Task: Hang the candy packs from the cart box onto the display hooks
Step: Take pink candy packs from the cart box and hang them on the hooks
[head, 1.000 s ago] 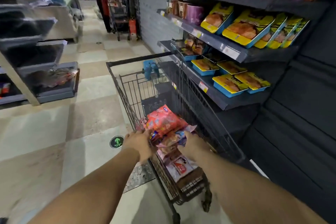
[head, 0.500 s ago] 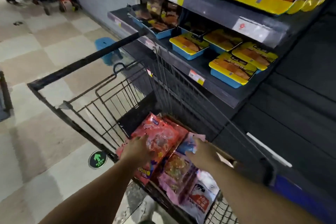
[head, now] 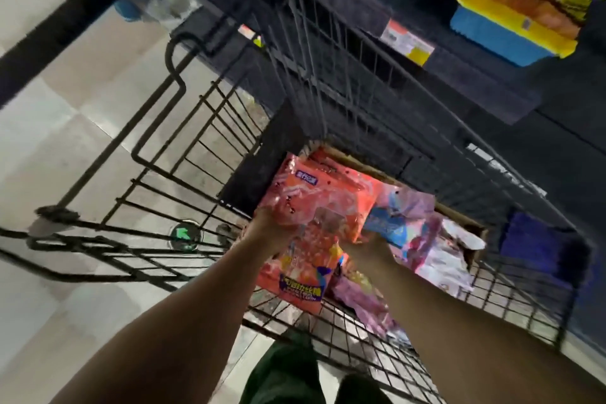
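We are leaning over the wire cart with both hands down in the cardboard box that sits in its basket, because that is where the candy packs are stocked for this job. Our left hand grips the left edge of the red-orange candy pack, fingers tucked behind it and largely hidden; holding it at the side keeps its top edge free, which we judge to be the part that must meet a hook. Our right hand reaches under that pack's right lower corner, beside the pink and blue pack; the pack covers its fingers, so we cannot tell whether it is gripping, supporting from below, or merely resting there. The red-orange pack lies tilted across the top of the pile, touching the packs beneath it, and more pink packs spill toward the near end of the basket. No display hooks are visible here; the shelf beyond the cart carries yellow and blue boxed goods with price tags on its edge. We judge this as the picking stage, with hanging not yet begun. The soft film may slip or crumple unless held firmly.
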